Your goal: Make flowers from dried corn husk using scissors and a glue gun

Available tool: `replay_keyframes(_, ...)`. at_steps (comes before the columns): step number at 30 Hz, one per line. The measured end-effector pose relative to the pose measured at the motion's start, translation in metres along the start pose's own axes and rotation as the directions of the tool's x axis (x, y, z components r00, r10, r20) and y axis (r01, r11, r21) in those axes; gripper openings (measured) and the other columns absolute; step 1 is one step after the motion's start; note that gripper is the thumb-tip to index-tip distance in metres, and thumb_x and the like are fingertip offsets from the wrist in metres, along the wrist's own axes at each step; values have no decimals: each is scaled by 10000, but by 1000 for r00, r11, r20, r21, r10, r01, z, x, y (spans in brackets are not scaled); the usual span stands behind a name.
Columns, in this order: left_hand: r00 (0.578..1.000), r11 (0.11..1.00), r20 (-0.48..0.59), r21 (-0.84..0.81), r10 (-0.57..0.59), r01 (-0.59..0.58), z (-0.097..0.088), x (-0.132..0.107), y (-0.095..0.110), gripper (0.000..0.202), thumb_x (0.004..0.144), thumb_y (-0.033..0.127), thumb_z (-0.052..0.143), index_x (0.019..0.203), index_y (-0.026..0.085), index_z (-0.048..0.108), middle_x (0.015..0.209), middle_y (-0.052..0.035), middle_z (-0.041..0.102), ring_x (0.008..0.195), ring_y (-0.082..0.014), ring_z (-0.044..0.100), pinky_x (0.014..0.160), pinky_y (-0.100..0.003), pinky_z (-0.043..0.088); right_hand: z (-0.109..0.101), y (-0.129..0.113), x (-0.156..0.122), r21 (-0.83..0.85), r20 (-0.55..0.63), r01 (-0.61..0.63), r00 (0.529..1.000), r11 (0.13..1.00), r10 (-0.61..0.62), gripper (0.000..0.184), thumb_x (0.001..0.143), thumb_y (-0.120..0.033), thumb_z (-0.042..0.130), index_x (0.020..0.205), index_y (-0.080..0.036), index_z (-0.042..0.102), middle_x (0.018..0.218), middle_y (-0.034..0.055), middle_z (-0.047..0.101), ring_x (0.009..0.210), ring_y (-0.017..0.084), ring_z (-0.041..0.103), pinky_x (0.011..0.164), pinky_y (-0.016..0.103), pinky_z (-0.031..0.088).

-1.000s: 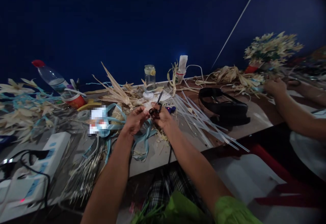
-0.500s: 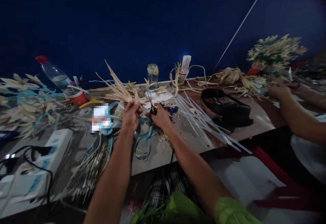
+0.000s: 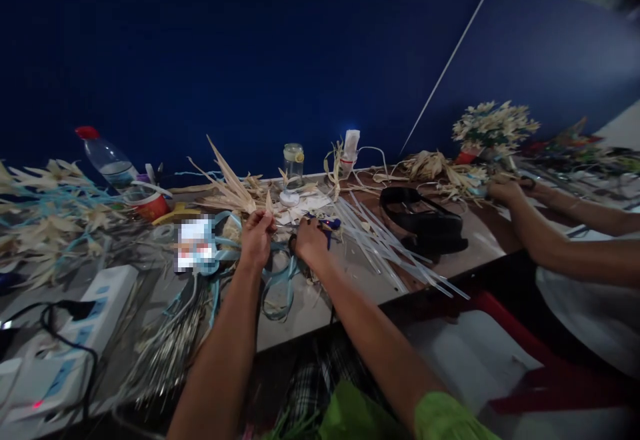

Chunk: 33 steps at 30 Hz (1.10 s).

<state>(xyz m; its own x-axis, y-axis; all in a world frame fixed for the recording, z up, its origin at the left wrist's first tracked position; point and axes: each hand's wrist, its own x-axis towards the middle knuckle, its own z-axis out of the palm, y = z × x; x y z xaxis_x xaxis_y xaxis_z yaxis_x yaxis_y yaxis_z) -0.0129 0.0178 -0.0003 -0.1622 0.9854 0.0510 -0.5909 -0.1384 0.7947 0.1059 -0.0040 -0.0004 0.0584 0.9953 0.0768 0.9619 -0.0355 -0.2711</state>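
Desk (image 3: 305, 317) clutter crowds the work, and blue ribbon (image 3: 287, 272) loops right beneath both hands, so working lifted clear of it seems wise. Right hand (image 3: 310, 243), just beside the left grip, is curled with its back to the camera (clamped on anything or not, I cannot tell). Left hand (image 3: 257, 239) has its grip clamped on a pale husk strip (image 3: 270, 201), which stands just above the fingers; pinching low should steady its tip.
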Motion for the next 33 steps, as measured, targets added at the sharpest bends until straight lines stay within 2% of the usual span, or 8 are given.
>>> replay_keyframes(6,1000,999,13,40,-18,17,1,-3,1,275,572,277,750,697,153,539,557,52,525,471,-36,467,475,-158,359,-10,-13,3,-79,36,-8,999,997,11,430,742,-192,503,1149,-54,514,1289,268,380,894,244,633,702,317,505)
replay_keyframes(12,999,1000,30,20,-22,22,3,-3,1,278,559,267,748,695,151,536,551,60,525,466,-28,458,484,-152,366,-12,-16,6,-67,106,86,991,994,-79,401,752,-227,513,1124,-82,542,1028,208,625,990,309,601,778,411,477)
replay_keyframes(16,999,999,17,35,-39,38,4,-3,1,296,552,265,750,713,149,530,557,59,527,468,-25,466,478,-142,363,-8,-14,14,25,184,143,972,989,-145,425,719,-292,556,1089,-83,574,1034,199,648,978,287,615,762,333,471)
replay_keyframes(21,999,998,-11,41,-52,53,2,-3,0,334,523,288,767,704,140,528,557,57,532,461,-24,463,475,-143,364,-17,-11,23,255,315,74,937,964,-155,492,651,-353,623,1094,-141,591,999,145,678,891,263,640,659,276,459)
replay_keyframes(25,998,997,-9,46,-55,55,0,0,-3,348,516,309,770,713,141,538,552,53,539,447,-28,450,466,-153,352,-22,-7,23,401,234,94,951,911,-201,355,705,-281,555,1032,-167,634,1040,102,673,950,219,614,769,271,442)
replay_keyframes(27,998,997,3,50,-56,56,0,0,-4,340,523,310,766,717,142,543,562,48,545,458,-32,450,477,-158,356,-20,-5,23,521,120,109,973,847,-198,299,740,-278,522,993,-181,648,1007,65,681,926,186,607,792,266,432)
replay_keyframes(29,997,995,24,68,-69,67,-1,0,-5,323,535,303,758,730,144,556,578,41,552,475,-37,451,484,-162,354,-17,-5,24,678,21,132,980,723,-198,272,761,-329,510,938,-186,660,893,23,689,824,155,604,745,250,437)
replay_keyframes(33,993,985,58,144,-102,93,-1,-2,-5,297,547,289,748,744,140,583,579,40,546,472,-38,426,480,-168,330,-11,-7,29,872,-41,127,981,473,-188,282,706,-399,566,816,-159,667,697,-22,628,650,107,539,634,207,407)
